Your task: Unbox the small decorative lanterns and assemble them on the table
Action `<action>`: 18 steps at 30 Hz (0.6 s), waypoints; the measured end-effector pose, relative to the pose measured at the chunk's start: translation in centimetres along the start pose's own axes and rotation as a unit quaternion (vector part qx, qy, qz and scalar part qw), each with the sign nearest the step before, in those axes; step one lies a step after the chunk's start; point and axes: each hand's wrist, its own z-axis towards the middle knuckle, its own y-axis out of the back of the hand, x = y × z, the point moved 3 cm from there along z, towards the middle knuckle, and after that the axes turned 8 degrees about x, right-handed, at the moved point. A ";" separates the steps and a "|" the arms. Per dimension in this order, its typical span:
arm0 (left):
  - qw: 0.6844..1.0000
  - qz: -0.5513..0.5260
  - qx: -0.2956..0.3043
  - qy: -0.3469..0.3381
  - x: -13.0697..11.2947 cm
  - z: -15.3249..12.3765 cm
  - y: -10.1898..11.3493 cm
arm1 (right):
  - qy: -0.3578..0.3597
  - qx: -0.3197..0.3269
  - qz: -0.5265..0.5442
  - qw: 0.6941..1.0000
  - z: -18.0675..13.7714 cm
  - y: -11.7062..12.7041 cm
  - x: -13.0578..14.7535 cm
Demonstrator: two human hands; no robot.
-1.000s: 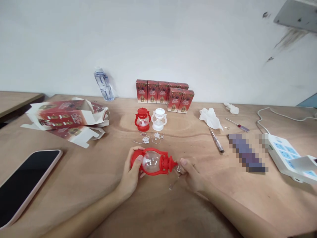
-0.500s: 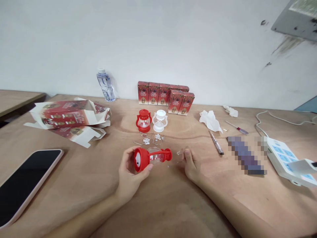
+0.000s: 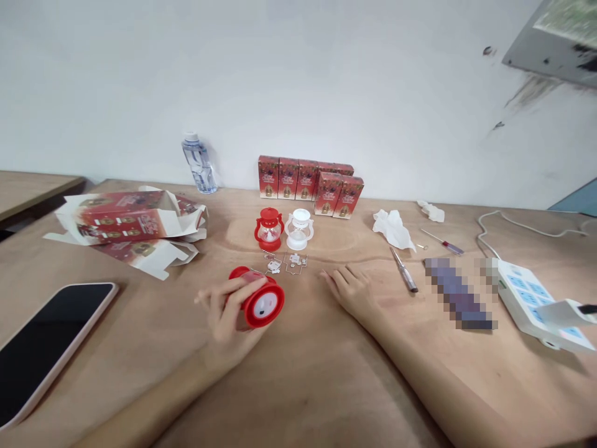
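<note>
A red toy lantern is gripped in my left hand, its round base with a white disc turned toward me. My fingers wrap its clear body and hide most of it. To the right, my right hand rests palm down on the table, fingers stretched out; whatever is under it is hidden. Beyond my hands stand another red lantern and a white lantern, both upright. In front of these lie bent wires with small white parts and a similar set.
Small red boxes stand by the wall near a water bottle. Opened cartons and a phone lie left. Crumpled tissue, screwdrivers, a blurred-out item and a power strip are right.
My left hand has swung the lantern so its base faces me and its top points away left. My right hand has gone from a pinch on a small wire part to lying flat.
</note>
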 end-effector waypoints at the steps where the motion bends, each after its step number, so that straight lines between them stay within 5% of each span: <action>1: 1.000 0.023 0.011 -0.010 0.1 0.1 -0.1 | 0.000 0.017 -0.015 1.000 0.2 -0.5 -0.2; 5: 0.998 0.015 0.060 0.000 0.5 0.4 -1.1 | -0.032 0.067 -0.007 0.997 1.0 -1.6 -0.4; 13: 0.994 0.015 0.092 -0.057 1.7 0.6 -1.8 | 0.017 -0.080 0.224 0.971 1.9 1.0 4.8; 18: 0.981 -0.033 0.100 -0.160 1.1 -0.1 -2.1 | -0.034 -0.067 0.367 0.927 2.9 1.6 7.9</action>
